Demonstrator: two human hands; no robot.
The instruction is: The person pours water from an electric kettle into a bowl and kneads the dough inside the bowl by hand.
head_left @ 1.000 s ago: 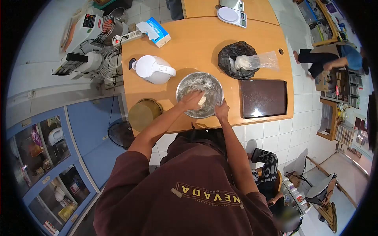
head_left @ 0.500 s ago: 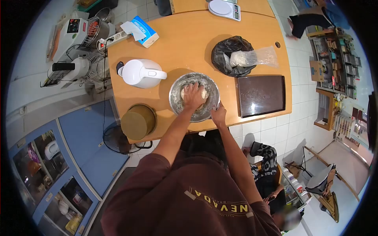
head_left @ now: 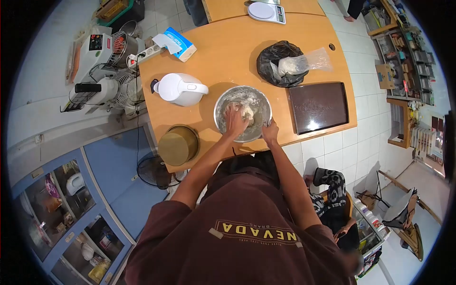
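A steel mixing bowl with floury, smeared walls stands near the table's front edge. Inside it, my left hand works at a pale lump of dough, its fingers curled over the left side of the lump. My right hand grips the bowl's rim at the lower right, thumb near the inside. Left of the bowl stands a white electric kettle. To the right, a dark baking tray lies flat, with a black plastic bag behind it.
A clear bag of white stuff lies on the black bag. A brownish round container is at the table's front left. Farther back are a tissue box and a kitchen scale. A person sits at the lower right.
My left hand has shifted from lying spread on top of the dough to its left side, fingers more curled. My right hand stays on the rim. The whole view has shifted slightly.
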